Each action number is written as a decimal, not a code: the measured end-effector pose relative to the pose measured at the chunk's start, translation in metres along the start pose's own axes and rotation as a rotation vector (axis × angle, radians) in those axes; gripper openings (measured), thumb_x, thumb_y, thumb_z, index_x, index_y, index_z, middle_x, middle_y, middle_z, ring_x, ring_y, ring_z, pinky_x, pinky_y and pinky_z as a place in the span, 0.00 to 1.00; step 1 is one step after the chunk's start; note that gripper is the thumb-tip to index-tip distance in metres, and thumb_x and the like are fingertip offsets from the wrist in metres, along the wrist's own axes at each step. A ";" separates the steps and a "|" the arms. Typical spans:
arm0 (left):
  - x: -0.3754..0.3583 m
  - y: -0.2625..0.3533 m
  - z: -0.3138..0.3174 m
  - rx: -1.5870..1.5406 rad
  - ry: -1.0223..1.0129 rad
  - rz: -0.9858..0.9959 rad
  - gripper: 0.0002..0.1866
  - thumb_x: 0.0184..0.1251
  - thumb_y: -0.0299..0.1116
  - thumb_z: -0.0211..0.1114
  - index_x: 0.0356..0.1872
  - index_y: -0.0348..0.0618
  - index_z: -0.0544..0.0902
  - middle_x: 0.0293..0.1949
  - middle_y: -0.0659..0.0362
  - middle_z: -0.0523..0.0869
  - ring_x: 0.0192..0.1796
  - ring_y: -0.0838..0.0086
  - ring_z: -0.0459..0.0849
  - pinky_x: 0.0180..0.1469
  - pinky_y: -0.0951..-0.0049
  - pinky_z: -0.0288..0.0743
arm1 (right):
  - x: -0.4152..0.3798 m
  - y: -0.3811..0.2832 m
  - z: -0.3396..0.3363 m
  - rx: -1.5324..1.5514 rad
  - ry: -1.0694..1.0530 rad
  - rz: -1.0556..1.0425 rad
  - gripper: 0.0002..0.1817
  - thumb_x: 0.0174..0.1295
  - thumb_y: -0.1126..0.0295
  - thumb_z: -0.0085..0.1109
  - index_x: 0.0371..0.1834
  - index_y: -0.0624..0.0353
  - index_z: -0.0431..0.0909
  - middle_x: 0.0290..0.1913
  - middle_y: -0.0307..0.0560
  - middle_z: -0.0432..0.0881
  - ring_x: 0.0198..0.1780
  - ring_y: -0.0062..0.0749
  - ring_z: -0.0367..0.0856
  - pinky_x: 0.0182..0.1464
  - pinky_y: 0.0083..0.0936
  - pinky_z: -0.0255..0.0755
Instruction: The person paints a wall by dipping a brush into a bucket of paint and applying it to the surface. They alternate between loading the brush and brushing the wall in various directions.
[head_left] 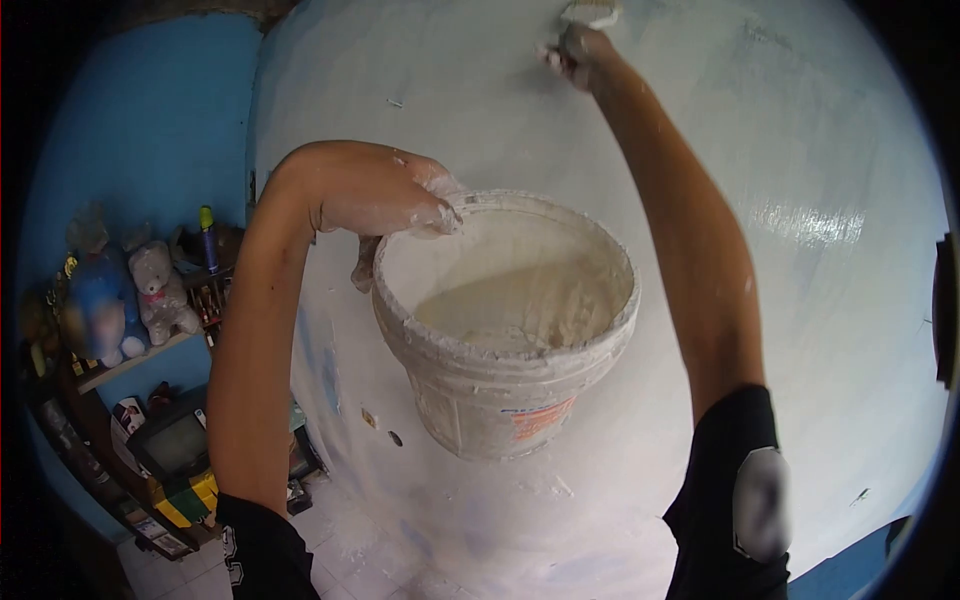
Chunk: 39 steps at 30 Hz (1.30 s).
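Note:
My left hand [405, 200], smeared with white, is closed over the rim of a paint-caked white bucket [490, 385]. It holds the bucket up in front of the wall, its mouth facing me. Whitish paint [540, 300] lies inside and coats the inner walls. High on the wall, my right hand [580, 52] is wrapped round the handle of a paintbrush [592, 14]. The brush head is covered in white at the top edge of the view; its bristles are partly cut off. Whether they touch the wall is hard to tell.
The wall [800, 330] carries uneven white paint with a wet, shiny patch. At left, a shelf [135, 362] bears a teddy bear [160, 290] and a spray can [208, 240]. Below it stand a small television [175, 440] and a yellow-green box [185, 500]. A wall socket [369, 418] sits behind the bucket.

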<state>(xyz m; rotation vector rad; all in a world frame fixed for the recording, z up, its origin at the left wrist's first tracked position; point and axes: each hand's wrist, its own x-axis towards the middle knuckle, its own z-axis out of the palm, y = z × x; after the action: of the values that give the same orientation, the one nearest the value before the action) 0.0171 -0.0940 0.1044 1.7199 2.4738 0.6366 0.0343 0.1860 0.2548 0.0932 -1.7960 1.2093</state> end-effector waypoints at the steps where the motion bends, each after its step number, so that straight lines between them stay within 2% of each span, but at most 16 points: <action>1: -0.004 0.000 0.001 0.016 0.015 -0.023 0.21 0.63 0.41 0.59 0.53 0.41 0.77 0.52 0.55 0.80 0.53 0.70 0.78 0.56 0.78 0.67 | -0.037 0.009 0.010 0.035 -0.004 -0.006 0.16 0.68 0.66 0.29 0.40 0.66 0.68 0.26 0.56 0.78 0.23 0.32 0.78 0.19 0.25 0.71; 2: -0.009 0.000 0.003 0.023 0.027 -0.046 0.21 0.63 0.42 0.59 0.53 0.41 0.77 0.52 0.55 0.80 0.52 0.70 0.78 0.56 0.78 0.67 | -0.065 0.025 0.010 0.039 0.001 0.038 0.12 0.68 0.68 0.34 0.42 0.67 0.63 0.30 0.56 0.77 0.24 0.32 0.80 0.16 0.17 0.70; 5: -0.013 -0.007 0.009 0.036 0.022 -0.059 0.22 0.62 0.44 0.60 0.54 0.42 0.77 0.52 0.54 0.80 0.52 0.69 0.78 0.55 0.77 0.67 | -0.131 0.057 0.014 -0.088 -0.018 0.202 0.18 0.71 0.61 0.32 0.40 0.66 0.66 0.29 0.56 0.79 0.22 0.30 0.78 0.19 0.21 0.66; 9: -0.011 -0.026 0.000 0.128 0.022 0.080 0.24 0.61 0.46 0.60 0.54 0.42 0.77 0.52 0.54 0.80 0.53 0.67 0.78 0.55 0.77 0.67 | -0.112 0.014 -0.012 -0.344 -0.064 -0.060 0.17 0.71 0.62 0.33 0.37 0.64 0.68 0.32 0.56 0.81 0.26 0.27 0.79 0.22 0.19 0.66; 12: -0.004 -0.008 0.007 0.028 0.055 -0.064 0.23 0.61 0.46 0.60 0.53 0.42 0.78 0.52 0.54 0.81 0.52 0.68 0.78 0.54 0.77 0.68 | -0.049 -0.028 -0.030 -0.340 0.028 -0.289 0.14 0.70 0.62 0.36 0.33 0.58 0.68 0.32 0.52 0.81 0.24 0.27 0.77 0.20 0.18 0.65; 15: 0.001 -0.007 0.009 0.045 0.026 -0.063 0.24 0.61 0.46 0.60 0.53 0.41 0.78 0.50 0.54 0.82 0.51 0.70 0.79 0.53 0.77 0.69 | -0.011 -0.048 -0.028 -0.047 0.160 0.029 0.08 0.64 0.73 0.32 0.39 0.63 0.62 0.26 0.50 0.77 0.19 0.25 0.75 0.11 0.11 0.59; 18: 0.009 -0.011 0.013 0.013 0.012 -0.060 0.23 0.61 0.45 0.61 0.54 0.42 0.78 0.50 0.55 0.82 0.50 0.71 0.79 0.52 0.77 0.69 | -0.068 0.000 -0.021 0.014 0.096 0.025 0.13 0.70 0.62 0.36 0.31 0.56 0.67 0.27 0.47 0.78 0.21 0.26 0.75 0.18 0.17 0.64; 20: 0.008 -0.010 0.013 -0.010 0.024 -0.063 0.23 0.61 0.45 0.61 0.54 0.43 0.77 0.50 0.55 0.81 0.50 0.71 0.79 0.53 0.77 0.69 | -0.107 0.033 -0.018 0.004 0.028 0.132 0.15 0.65 0.71 0.36 0.52 0.66 0.61 0.30 0.54 0.77 0.22 0.32 0.78 0.20 0.19 0.70; 22: 0.010 -0.007 0.011 -0.021 0.016 -0.008 0.21 0.62 0.43 0.60 0.54 0.44 0.78 0.51 0.56 0.81 0.50 0.70 0.79 0.53 0.77 0.69 | -0.148 0.037 -0.003 0.003 0.119 0.198 0.12 0.70 0.62 0.36 0.32 0.55 0.64 0.23 0.43 0.73 0.18 0.24 0.70 0.15 0.16 0.57; 25: 0.009 -0.004 0.005 -0.039 0.009 0.063 0.17 0.64 0.39 0.59 0.53 0.47 0.79 0.53 0.57 0.79 0.52 0.70 0.78 0.55 0.77 0.69 | -0.161 0.015 -0.005 0.024 -0.034 0.211 0.11 0.70 0.64 0.35 0.32 0.55 0.64 0.23 0.43 0.73 0.18 0.23 0.68 0.15 0.15 0.54; 29: 0.000 0.013 0.003 -0.086 0.046 0.023 0.14 0.65 0.35 0.57 0.51 0.50 0.80 0.54 0.57 0.78 0.53 0.68 0.78 0.56 0.76 0.70 | -0.136 -0.041 -0.001 -0.087 -0.027 -0.024 0.10 0.68 0.67 0.35 0.33 0.56 0.66 0.23 0.43 0.73 0.19 0.23 0.68 0.16 0.13 0.57; 32: 0.008 -0.001 0.001 -0.044 0.026 0.121 0.14 0.65 0.34 0.58 0.51 0.50 0.81 0.54 0.57 0.78 0.53 0.69 0.78 0.56 0.76 0.70 | -0.043 -0.054 -0.037 -0.007 -0.023 -0.068 0.09 0.65 0.72 0.29 0.34 0.61 0.63 0.22 0.44 0.73 0.16 0.22 0.69 0.10 0.11 0.58; 33: 0.011 -0.006 0.002 -0.016 0.019 0.159 0.14 0.65 0.34 0.58 0.50 0.50 0.81 0.53 0.57 0.78 0.53 0.69 0.78 0.56 0.77 0.70 | -0.024 -0.048 -0.050 0.017 -0.074 0.000 0.10 0.66 0.73 0.29 0.31 0.59 0.62 0.20 0.41 0.69 0.14 0.18 0.64 0.09 0.12 0.56; 36: 0.010 -0.016 0.006 0.030 0.006 0.193 0.14 0.65 0.36 0.58 0.50 0.49 0.81 0.54 0.56 0.78 0.53 0.68 0.78 0.55 0.76 0.70 | -0.088 -0.003 -0.025 -0.058 0.076 0.039 0.11 0.69 0.65 0.37 0.34 0.58 0.67 0.23 0.43 0.73 0.20 0.24 0.69 0.19 0.19 0.64; 37: 0.005 -0.014 0.009 -0.006 0.021 0.141 0.14 0.65 0.36 0.58 0.50 0.48 0.80 0.53 0.56 0.78 0.52 0.68 0.78 0.55 0.76 0.71 | -0.129 0.024 -0.015 0.175 0.094 -0.035 0.07 0.60 0.72 0.42 0.31 0.62 0.69 0.24 0.46 0.76 0.19 0.26 0.73 0.16 0.22 0.66; 39: -0.003 0.000 0.015 -0.065 0.044 0.047 0.15 0.65 0.36 0.58 0.50 0.46 0.80 0.52 0.56 0.79 0.51 0.68 0.79 0.54 0.76 0.71 | -0.140 0.155 -0.036 0.167 0.010 0.058 0.12 0.63 0.64 0.49 0.36 0.63 0.74 0.25 0.46 0.77 0.26 0.30 0.77 0.26 0.27 0.71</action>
<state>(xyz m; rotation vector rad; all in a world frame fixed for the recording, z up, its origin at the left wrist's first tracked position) 0.0218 -0.0921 0.0903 1.7632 2.4191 0.7593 0.0554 0.2358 0.0497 0.1321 -1.6968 1.3978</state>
